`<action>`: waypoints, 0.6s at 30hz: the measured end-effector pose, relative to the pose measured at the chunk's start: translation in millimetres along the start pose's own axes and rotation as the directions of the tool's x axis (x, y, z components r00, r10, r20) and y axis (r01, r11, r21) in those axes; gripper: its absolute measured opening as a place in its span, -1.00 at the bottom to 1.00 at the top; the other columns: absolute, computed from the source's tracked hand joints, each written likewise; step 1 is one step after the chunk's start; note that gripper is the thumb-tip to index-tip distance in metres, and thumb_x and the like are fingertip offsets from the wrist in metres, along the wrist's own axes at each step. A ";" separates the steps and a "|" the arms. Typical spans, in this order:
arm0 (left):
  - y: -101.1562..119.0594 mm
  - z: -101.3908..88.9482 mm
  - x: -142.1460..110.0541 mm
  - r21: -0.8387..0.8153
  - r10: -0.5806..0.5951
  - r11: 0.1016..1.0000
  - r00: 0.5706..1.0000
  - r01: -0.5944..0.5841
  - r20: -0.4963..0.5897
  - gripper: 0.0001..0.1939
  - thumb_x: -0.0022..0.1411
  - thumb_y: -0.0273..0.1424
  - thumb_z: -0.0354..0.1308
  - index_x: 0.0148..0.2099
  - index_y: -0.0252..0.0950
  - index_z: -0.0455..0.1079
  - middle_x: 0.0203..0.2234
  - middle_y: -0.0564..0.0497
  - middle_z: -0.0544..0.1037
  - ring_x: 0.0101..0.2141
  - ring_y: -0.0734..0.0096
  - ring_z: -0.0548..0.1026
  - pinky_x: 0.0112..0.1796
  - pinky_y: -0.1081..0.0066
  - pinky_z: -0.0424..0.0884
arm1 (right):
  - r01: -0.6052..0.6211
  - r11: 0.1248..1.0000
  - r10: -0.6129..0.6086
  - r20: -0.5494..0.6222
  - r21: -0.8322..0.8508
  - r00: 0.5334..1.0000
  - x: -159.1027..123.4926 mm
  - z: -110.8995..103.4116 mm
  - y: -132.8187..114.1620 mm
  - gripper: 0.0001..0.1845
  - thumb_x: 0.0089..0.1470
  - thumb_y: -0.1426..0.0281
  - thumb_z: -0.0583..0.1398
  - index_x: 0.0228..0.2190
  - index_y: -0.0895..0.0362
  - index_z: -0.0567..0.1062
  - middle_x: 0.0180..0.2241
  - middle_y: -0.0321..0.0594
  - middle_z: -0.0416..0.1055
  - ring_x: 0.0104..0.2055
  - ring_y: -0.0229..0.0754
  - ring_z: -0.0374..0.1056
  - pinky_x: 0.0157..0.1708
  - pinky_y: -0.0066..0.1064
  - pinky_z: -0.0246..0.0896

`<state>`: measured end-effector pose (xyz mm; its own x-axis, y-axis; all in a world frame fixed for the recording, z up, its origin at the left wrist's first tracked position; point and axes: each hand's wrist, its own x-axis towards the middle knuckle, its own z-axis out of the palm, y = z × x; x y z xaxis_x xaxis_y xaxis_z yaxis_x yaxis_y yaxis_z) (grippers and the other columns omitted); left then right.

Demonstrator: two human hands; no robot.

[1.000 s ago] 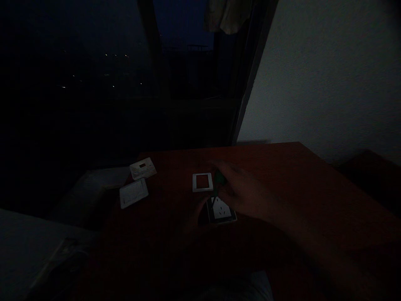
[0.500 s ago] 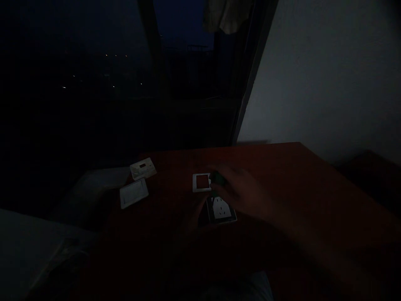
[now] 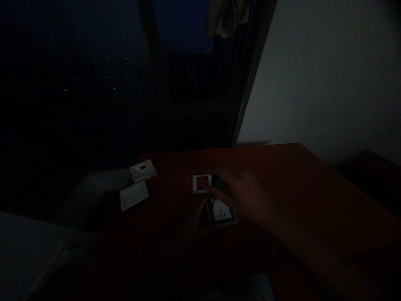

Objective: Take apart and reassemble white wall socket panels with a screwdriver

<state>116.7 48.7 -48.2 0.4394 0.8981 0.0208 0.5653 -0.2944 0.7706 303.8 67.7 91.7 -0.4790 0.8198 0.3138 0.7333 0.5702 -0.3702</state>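
Observation:
A wall socket (image 3: 222,212) with a white slotted centre and a dark surround lies on the table. My right hand (image 3: 242,190) is closed around the green handle of a screwdriver (image 3: 218,182). Its thin shaft points down at the socket's upper left corner; the tip is too dark to make out. Dim in shadow, my left hand (image 3: 192,217) curves round the socket's left side and appears to grip it. Just beyond the socket lies a white square frame (image 3: 194,184), open in the middle, partly behind my right hand.
On the left of the reddish-brown table (image 3: 282,175) lie a pale plate with a small rectangular hole (image 3: 142,170) and a white cover plate (image 3: 134,195). A dark window stands behind, with cloth (image 3: 227,19) hanging above. At the right is a pale wall (image 3: 322,79).
My right hand has shifted slightly on the screwdriver handle, its thumb and fingers turned a little. The left hand and the socket stay in place. The view has tilted very slightly.

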 end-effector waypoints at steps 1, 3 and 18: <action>-0.6 0.6 0.2 -0.003 0.003 1.000 1.000 -0.003 0.002 -0.13 0.07 -0.11 0.27 0.35 -0.11 -0.04 0.27 -0.11 0.14 0.21 -0.03 0.16 0.16 0.07 0.14 | -0.021 0.999 0.021 0.000 -0.039 1.000 0.3 -0.1 -0.2 -0.59 0.21 0.16 0.06 0.00 0.11 0.35 -0.08 -0.10 0.45 -0.10 -0.03 0.41 -0.20 -0.25 0.31; -1.8 1.6 0.5 -0.010 0.013 1.000 1.000 -0.013 0.003 -0.11 0.06 -0.11 0.28 0.35 -0.12 -0.04 0.26 -0.13 0.14 0.21 -0.05 0.15 0.15 0.06 0.15 | -0.045 0.997 0.045 0.003 -0.070 0.999 -0.1 -1.0 -0.6 -0.56 0.22 0.16 0.04 0.04 0.11 0.32 -0.06 -0.07 0.44 -0.11 -0.01 0.42 -0.21 -0.24 0.31; -16.0 10.7 -1.4 0.026 0.058 0.998 0.998 -0.057 -0.024 -0.12 0.08 -0.10 0.26 0.34 -0.14 -0.05 0.28 -0.14 0.09 0.23 -0.02 0.10 0.18 -0.01 0.07 | -0.003 0.999 0.003 0.004 -0.049 1.000 -1.6 -1.2 -0.3 -0.46 0.18 0.37 0.04 0.18 0.19 0.13 0.03 0.03 0.37 -0.10 -0.06 0.40 -0.18 -0.27 0.30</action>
<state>114.5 48.7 -67.3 0.4542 0.8873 0.0804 0.5573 -0.3534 0.7513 304.9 66.2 92.4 -0.4785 0.8220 0.3089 0.7576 0.5643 -0.3281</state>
